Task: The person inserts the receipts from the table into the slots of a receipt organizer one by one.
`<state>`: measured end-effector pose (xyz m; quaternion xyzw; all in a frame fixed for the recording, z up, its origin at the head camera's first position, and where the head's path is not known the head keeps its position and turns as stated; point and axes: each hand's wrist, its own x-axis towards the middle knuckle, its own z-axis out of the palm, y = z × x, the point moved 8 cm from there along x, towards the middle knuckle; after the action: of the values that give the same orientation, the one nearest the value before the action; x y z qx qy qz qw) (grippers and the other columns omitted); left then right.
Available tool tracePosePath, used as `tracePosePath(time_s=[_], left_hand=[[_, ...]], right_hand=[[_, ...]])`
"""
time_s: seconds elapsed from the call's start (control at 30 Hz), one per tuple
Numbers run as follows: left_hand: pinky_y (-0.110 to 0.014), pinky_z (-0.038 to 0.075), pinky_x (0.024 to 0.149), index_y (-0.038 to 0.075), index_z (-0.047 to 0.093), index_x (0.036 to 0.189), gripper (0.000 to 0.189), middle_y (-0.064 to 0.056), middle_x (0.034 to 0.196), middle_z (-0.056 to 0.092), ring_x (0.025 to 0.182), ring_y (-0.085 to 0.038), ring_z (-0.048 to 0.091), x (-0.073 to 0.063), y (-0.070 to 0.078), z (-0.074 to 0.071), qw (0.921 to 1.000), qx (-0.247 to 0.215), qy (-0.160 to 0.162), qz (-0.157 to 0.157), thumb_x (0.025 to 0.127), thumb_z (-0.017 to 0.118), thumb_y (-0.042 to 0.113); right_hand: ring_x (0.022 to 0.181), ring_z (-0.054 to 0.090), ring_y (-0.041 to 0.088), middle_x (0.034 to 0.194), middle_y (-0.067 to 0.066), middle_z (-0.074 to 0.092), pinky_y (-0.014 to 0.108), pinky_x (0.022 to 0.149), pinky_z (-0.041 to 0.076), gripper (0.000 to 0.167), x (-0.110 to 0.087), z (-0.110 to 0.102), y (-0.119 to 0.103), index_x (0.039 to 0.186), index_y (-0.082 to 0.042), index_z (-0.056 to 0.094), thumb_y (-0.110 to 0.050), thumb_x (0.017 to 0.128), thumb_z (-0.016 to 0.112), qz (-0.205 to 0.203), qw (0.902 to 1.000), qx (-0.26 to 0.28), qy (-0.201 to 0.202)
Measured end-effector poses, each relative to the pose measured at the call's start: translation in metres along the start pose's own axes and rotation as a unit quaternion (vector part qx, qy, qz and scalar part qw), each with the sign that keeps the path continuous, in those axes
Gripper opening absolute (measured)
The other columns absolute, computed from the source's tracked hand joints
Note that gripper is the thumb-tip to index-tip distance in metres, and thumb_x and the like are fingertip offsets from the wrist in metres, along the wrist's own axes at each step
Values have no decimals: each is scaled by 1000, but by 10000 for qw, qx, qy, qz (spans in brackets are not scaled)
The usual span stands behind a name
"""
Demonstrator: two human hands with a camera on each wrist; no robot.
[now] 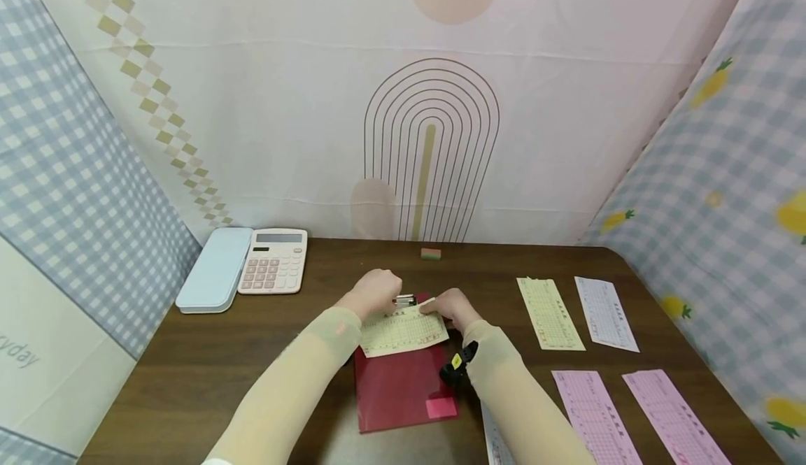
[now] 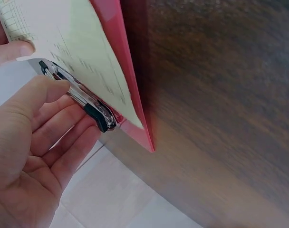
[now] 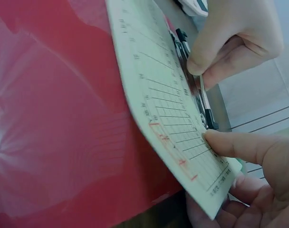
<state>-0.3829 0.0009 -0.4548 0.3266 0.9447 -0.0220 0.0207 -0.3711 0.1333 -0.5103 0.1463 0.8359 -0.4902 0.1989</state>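
A red clipboard [image 1: 399, 391] lies in the middle of the table, with a pink label at its lower right corner. At its top edge, my left hand [image 1: 376, 293] pinches the metal clip [image 3: 201, 95] between thumb and fingers. A pale yellow printed form [image 1: 403, 334] lies across the upper part of the board, its top edge at the clip. My right hand [image 1: 455, 307] pinches the right end of this form, thumb on top and fingers below, as the right wrist view shows. Whether the clip grips the paper I cannot tell.
At the right lie another yellow form [image 1: 550, 315], a white form [image 1: 607, 314] and two pink forms [image 1: 595, 416]. Another sheet [image 1: 495, 440] is partly under my right forearm. A calculator [image 1: 273, 261] and light blue case [image 1: 214, 269] stand back left; an eraser [image 1: 431, 254] lies near the wall.
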Motion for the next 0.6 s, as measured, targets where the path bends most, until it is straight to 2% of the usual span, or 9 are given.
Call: tracePosePath(time_s=[0.2, 0.33, 0.4, 0.47, 0.53, 0.6], left_hand=[[-27, 42, 59, 18, 47, 55, 35, 9, 53, 47, 53, -7, 36, -1, -1, -1, 9999, 0, 117, 23, 80, 71, 16], [-27, 38, 58, 19, 41, 54, 38, 10, 51, 40, 53, -9, 30, -2, -2, 0, 9999, -29, 163, 26, 79, 70, 13], [-26, 38, 58, 19, 42, 53, 39, 10, 50, 40, 53, -8, 30, -2, -2, 0, 9999, -34, 147, 21, 78, 71, 14], [-26, 41, 58, 18, 44, 53, 38, 10, 50, 42, 52, -7, 32, -2, -1, 0, 9999, -22, 108, 13, 79, 72, 15], [-27, 44, 60, 17, 47, 54, 36, 9, 50, 46, 51, -7, 34, -2, -1, 0, 10000, -34, 57, -15, 79, 73, 16], [-28, 45, 62, 17, 48, 53, 36, 9, 50, 47, 50, -7, 36, -2, 0, -1, 10000, -2, 43, -24, 78, 74, 17]], right_hand=[[63, 58, 14, 77, 3, 59, 29, 59, 51, 22, 0, 0, -1, 92, 1, 66, -16, 81, 74, -3, 9999, 101, 132], [62, 57, 12, 79, 4, 60, 27, 57, 49, 23, 0, 0, -2, 94, 2, 66, -16, 81, 73, -105, 9996, 129, 241], [52, 50, 10, 69, 1, 54, 24, 49, 44, 20, 1, -2, -3, 79, -2, 62, -18, 80, 74, -166, 9992, -10, 375], [44, 39, 9, 58, -2, 44, 23, 43, 36, 31, 2, -5, -4, 65, -8, 51, -20, 80, 75, -230, 9983, -166, 514], [40, 29, 8, 51, -5, 32, 23, 39, 28, 41, 3, -7, -5, 59, -13, 41, -22, 78, 77, -247, 9972, -339, 624], [38, 25, 8, 48, -5, 28, 24, 38, 26, 42, 4, -8, -6, 57, -14, 41, -23, 78, 77, -244, 9965, -453, 659]])
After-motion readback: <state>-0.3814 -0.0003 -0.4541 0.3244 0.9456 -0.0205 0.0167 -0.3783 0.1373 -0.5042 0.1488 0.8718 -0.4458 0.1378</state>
